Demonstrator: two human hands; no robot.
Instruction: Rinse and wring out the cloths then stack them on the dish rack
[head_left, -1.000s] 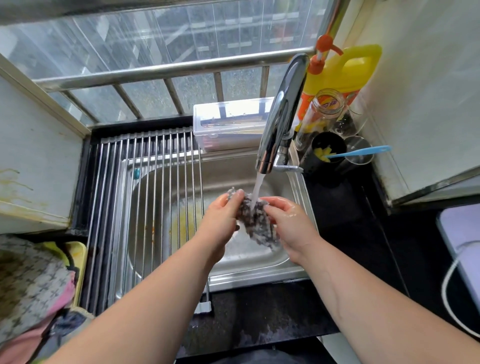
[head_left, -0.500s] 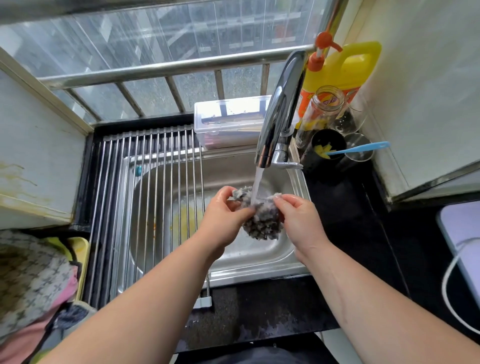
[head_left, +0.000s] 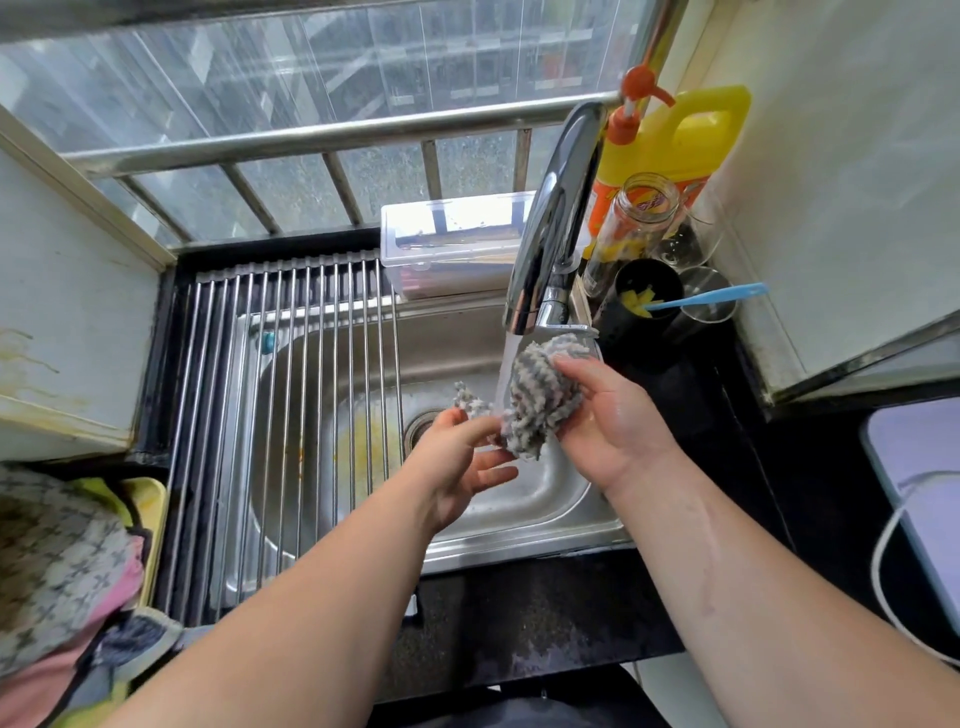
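A grey and white striped cloth (head_left: 537, 397) hangs bunched under the running tap (head_left: 545, 244), above the steel sink (head_left: 519, 540). My right hand (head_left: 610, 415) holds the cloth's bulk from the right, fingers curled round it. Lower left of the cloth, my left hand (head_left: 462, 462) pinches one corner with thumb and forefinger; its other fingers are spread loosely. Water streams down past the cloth's left side. The roll-up dish rack (head_left: 291, 415) of steel rods spans the sink's left half and bears nothing.
More cloths (head_left: 57, 566) are piled in a yellow basin at the lower left. A clear plastic box (head_left: 452, 244) sits behind the sink. A yellow detergent jug (head_left: 675, 140), glass jar, black cup and blue-handled brush crowd the right corner. A white cable lies far right.
The cloth has opened out from a tight ball held between both hands. My right hand lifted its bulk up and right; my left hand dropped lower and now holds only a corner.
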